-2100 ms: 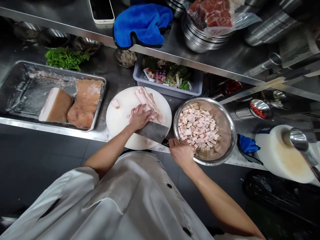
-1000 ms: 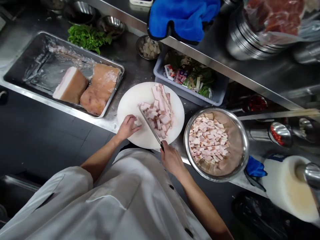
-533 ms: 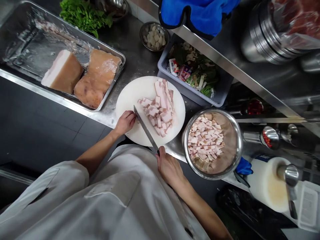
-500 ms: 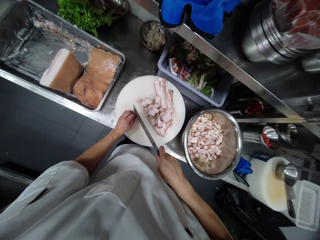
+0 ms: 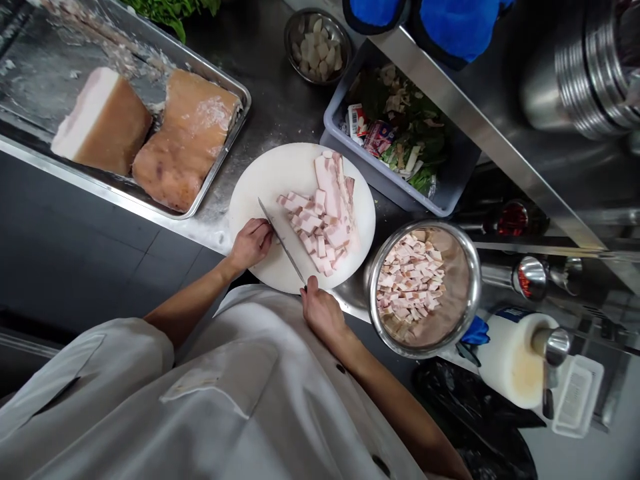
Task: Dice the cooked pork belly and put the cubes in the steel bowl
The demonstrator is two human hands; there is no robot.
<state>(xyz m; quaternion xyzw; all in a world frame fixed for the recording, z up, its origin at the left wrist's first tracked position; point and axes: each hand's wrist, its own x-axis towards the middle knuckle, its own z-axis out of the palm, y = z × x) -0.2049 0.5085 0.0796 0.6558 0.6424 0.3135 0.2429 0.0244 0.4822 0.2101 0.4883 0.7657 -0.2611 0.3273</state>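
My right hand [image 5: 324, 308] is closed around the handle of a kitchen knife [image 5: 283, 241], whose blade slants up and left across a round white cutting board [image 5: 250, 187]. My left hand [image 5: 251, 243] rests at the board's near-left edge, its fingers curled beside the blade; whatever they hold is hidden. Just right of the blade lies a heap of diced pork [image 5: 320, 230], pale with pinkish brown edges. Long uncut pork strips [image 5: 329, 177] lie behind the dice. To the right, a steel bowl [image 5: 463, 293] contains many more small pork pieces [image 5: 410, 277].
A metal tray [image 5: 220, 175] with large skin-on pork slabs [image 5: 185, 143] stands at left. Behind the board are a small bowl of peeled cloves [image 5: 319, 50] and a grey bin [image 5: 345, 143] of scraps. A steel shelf edge [image 5: 450, 93] overhangs the right; a white jug [image 5: 517, 360] stands beyond the bowl.
My right hand has moved left and slightly away from me, and the knife tip has shifted left and away too. My left hand stays nearly in place. The camera view has shifted a little.
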